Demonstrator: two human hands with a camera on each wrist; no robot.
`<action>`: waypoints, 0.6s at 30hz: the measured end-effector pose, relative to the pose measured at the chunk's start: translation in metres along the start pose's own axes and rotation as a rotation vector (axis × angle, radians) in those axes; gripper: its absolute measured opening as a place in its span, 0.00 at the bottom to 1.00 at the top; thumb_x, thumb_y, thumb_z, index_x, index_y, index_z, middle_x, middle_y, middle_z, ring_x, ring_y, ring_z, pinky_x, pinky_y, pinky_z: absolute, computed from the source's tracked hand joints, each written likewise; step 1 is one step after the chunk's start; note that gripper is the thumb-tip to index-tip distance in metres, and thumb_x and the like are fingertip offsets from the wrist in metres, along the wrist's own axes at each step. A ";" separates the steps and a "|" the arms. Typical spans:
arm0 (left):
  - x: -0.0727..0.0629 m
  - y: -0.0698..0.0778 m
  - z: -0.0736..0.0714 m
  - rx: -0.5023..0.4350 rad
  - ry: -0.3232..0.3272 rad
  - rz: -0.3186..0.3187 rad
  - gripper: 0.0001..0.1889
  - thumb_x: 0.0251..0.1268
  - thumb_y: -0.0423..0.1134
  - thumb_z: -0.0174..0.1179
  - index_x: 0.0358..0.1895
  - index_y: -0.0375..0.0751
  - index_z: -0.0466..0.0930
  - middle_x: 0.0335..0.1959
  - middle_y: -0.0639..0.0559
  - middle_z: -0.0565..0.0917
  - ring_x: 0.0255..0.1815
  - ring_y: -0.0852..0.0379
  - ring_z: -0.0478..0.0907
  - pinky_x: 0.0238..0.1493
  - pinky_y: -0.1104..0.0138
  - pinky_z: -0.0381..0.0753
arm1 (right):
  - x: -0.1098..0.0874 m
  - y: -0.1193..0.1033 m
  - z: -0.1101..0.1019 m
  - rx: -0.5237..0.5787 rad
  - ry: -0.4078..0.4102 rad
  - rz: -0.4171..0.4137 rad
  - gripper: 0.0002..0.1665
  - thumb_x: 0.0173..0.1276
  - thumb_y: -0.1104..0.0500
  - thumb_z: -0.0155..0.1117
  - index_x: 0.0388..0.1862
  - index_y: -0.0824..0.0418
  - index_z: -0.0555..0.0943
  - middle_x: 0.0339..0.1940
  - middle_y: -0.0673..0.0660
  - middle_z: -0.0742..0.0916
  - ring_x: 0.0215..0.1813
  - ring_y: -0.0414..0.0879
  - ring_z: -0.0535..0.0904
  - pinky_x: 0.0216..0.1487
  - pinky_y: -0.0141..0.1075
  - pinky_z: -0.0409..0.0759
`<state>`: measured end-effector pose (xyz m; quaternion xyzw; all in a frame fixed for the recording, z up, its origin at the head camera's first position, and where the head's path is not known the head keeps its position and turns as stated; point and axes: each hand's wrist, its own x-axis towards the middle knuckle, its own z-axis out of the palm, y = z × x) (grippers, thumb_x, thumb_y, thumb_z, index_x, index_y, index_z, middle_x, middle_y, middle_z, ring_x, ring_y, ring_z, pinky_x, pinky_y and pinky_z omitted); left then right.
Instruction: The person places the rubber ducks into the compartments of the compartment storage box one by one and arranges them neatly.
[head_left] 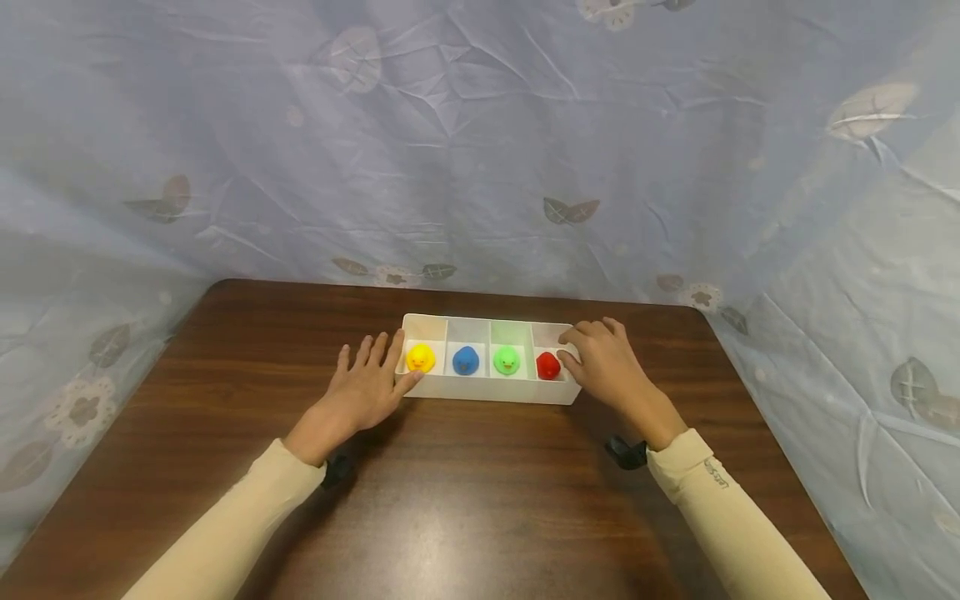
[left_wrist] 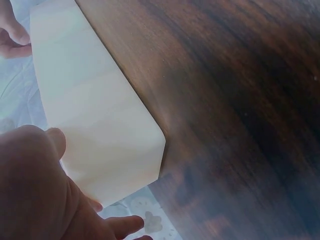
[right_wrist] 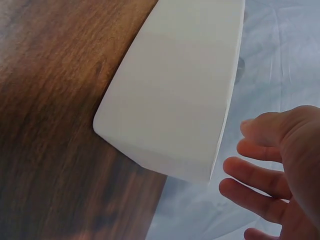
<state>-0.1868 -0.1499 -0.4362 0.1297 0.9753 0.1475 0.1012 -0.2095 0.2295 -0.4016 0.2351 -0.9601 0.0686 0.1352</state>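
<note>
A white four-compartment box (head_left: 487, 389) stands on the table. Its compartments hold, from left to right, a yellow toy duck (head_left: 420, 358), a blue toy duck (head_left: 466, 361), a green toy duck (head_left: 507, 360) and a red toy duck (head_left: 548, 366). At the box's left end is my left hand (head_left: 363, 392), fingers straight and spread, with the thumb at the front corner. My right hand (head_left: 606, 360) hovers by the right end, near the red duck, its fingers loosely bent and holding nothing. Both wrist views show only the box's outer walls, so the ducks are hidden there.
The brown wooden table (head_left: 435, 500) extends in front of the box and to both sides. Behind it and at the sides hangs a pale patterned cloth (head_left: 465, 167). A dark strap piece (head_left: 626, 452) sits at the right wrist.
</note>
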 end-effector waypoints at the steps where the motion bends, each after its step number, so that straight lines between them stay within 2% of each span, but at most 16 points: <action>1: 0.001 0.000 0.000 0.003 0.000 0.002 0.44 0.87 0.65 0.36 0.89 0.43 0.33 0.89 0.31 0.44 0.90 0.27 0.42 0.84 0.28 0.36 | -0.002 0.001 0.000 0.003 0.003 0.006 0.14 0.73 0.57 0.73 0.51 0.64 0.89 0.51 0.63 0.92 0.57 0.61 0.87 0.75 0.71 0.68; 9: 0.002 0.003 0.003 -0.013 0.006 0.009 0.44 0.87 0.65 0.37 0.89 0.43 0.34 0.89 0.31 0.43 0.90 0.27 0.41 0.84 0.27 0.36 | -0.015 0.011 0.000 0.025 0.027 0.036 0.13 0.73 0.58 0.71 0.52 0.64 0.88 0.52 0.63 0.91 0.59 0.62 0.86 0.75 0.69 0.68; 18: 0.003 -0.002 0.005 -0.017 0.123 0.050 0.44 0.85 0.68 0.37 0.89 0.41 0.44 0.89 0.32 0.48 0.89 0.27 0.48 0.85 0.28 0.41 | -0.022 0.018 -0.001 0.047 0.034 0.063 0.15 0.74 0.57 0.71 0.53 0.65 0.87 0.53 0.64 0.91 0.60 0.63 0.86 0.74 0.69 0.68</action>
